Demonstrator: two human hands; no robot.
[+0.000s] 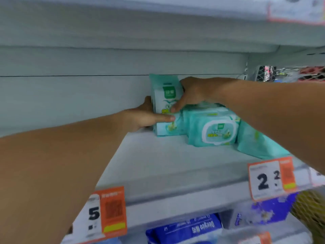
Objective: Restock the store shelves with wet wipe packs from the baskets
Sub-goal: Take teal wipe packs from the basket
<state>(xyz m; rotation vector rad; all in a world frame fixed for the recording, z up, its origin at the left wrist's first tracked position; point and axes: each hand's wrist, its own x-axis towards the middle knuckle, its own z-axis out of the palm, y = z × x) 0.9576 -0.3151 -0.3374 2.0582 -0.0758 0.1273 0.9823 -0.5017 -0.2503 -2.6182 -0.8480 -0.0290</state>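
A teal wet wipe pack (166,95) stands upright near the back of the grey shelf (158,164), on top of another teal pack (167,128) lying flat. My left hand (146,117) grips the upright pack from its left side, thumb across the front. My right hand (190,94) grips it from the right, thumb on its front. To the right lie two more teal packs, one with a white lid label (213,131) and one tilted (255,143), partly hidden by my right forearm.
Orange price tags hang on the shelf's front edge, at the left (107,213) and right (271,178). Blue packs (186,229) fill the shelf below. A yellow mesh basket (311,215) shows at the lower right. Another shelf sits close overhead.
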